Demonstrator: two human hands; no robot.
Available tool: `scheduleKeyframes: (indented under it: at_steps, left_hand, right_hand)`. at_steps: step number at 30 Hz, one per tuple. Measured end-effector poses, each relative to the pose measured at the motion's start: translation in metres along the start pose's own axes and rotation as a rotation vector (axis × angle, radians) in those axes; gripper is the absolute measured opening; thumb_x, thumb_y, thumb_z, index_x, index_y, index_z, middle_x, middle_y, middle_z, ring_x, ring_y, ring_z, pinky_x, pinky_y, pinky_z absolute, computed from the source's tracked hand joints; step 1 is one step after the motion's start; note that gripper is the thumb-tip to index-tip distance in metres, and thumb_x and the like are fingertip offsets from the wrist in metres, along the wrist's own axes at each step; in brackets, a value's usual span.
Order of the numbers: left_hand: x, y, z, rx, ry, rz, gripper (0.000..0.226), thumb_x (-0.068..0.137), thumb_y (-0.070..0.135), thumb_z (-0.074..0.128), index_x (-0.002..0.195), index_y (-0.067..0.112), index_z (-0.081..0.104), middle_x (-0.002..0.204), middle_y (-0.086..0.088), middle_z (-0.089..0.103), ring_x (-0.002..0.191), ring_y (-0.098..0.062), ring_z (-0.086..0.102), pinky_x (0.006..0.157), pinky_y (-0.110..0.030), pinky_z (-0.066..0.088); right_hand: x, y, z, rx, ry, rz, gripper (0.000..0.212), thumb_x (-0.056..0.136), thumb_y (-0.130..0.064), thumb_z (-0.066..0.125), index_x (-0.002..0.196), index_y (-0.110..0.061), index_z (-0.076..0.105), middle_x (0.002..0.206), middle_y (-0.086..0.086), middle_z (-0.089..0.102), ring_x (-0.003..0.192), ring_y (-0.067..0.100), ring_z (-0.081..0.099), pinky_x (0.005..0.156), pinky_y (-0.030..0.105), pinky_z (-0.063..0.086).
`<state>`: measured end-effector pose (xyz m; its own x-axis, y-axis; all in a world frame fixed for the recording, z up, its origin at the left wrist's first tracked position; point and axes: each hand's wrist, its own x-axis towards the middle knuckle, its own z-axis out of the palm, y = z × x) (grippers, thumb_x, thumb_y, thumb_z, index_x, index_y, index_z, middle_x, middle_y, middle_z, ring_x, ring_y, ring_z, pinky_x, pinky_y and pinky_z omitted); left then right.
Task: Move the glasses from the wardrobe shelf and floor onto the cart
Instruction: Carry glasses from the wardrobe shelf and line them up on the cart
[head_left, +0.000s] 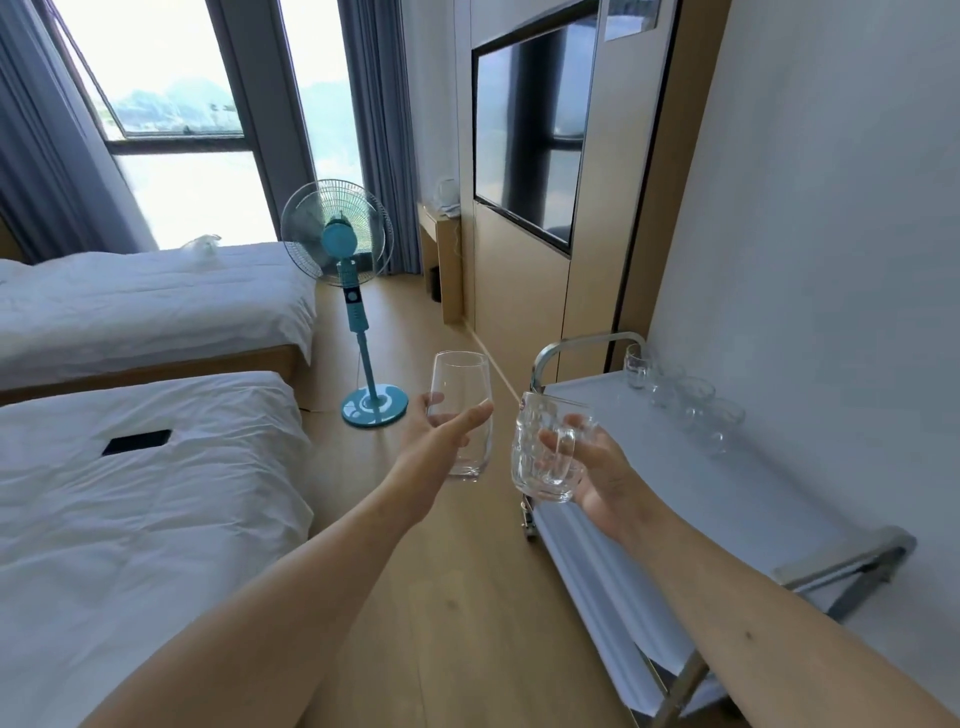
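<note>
The left hand is wrapped around a tall tumbler, thumb across the front and fingertips showing at its far side, just left of centre frame. The right hand holds a dimpled mug from behind and beneath, fingers curled near its handle; whether a finger passes through the handle I cannot tell. Both glasses are upright in the air, near each other, above the floor beside the cart, whose top shelf runs along the right of the frame.

The two glasses are close together. If the hands converge as they swing right, rim could knock rim and chip, or jolt a grip loose.

The mug looks heavy and sits partly in the palm instead of hanging firmly from the handle. A tilt of the wrist could let it slide out over the hard floor.

A row of glasses already stands along the cart's far edge, at the right of centre, close against the wall. Setting the new ones down among them without looking could topple one or push it into its neighbour.

The cart's raised rail stands at the near end of the shelf, right beside the mug; a low approach could strike it
</note>
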<state>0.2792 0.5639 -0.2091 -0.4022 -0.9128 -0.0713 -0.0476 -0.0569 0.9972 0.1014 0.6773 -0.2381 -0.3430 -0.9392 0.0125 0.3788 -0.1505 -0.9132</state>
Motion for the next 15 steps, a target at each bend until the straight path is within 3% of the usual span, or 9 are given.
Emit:
scheduleKeyframes:
  at_steps: [5,12,15]
  left_hand:
    - [0.052,-0.001,0.001,0.008,0.019,-0.002,0.074,0.069,0.056,0.086,0.128,0.033,0.047,0.104,0.004,0.069,0.080,-0.007,0.072,0.049,-0.014,0.051]
    - [0.124,-0.007,0.020,0.010,0.023,-0.059,0.075,0.070,0.055,0.086,0.129,0.030,0.047,0.107,0.000,0.068,0.088,-0.014,0.072,0.050,-0.018,0.053]
    - [0.149,-0.019,0.036,-0.016,-0.017,-0.094,0.077,0.071,0.051,0.087,0.132,0.026,0.047,0.110,-0.004,0.067,0.094,-0.019,0.070,0.052,-0.024,0.056]
  right_hand:
    - [0.054,0.005,-0.006,-0.005,0.004,0.021,0.076,0.062,-0.025,0.092,0.129,-0.010,0.059,0.120,0.016,0.069,0.116,0.038,0.065,0.105,0.060,0.047]
    - [0.119,0.008,-0.030,0.014,0.004,0.024,0.071,0.066,-0.026,0.091,0.128,-0.010,0.061,0.121,0.017,0.068,0.121,0.041,0.062,0.107,0.058,0.046]
    - [0.138,0.011,-0.048,0.023,0.032,0.039,0.060,0.066,-0.030,0.093,0.118,-0.015,0.067,0.116,0.014,0.068,0.118,0.041,0.063,0.107,0.058,0.046]
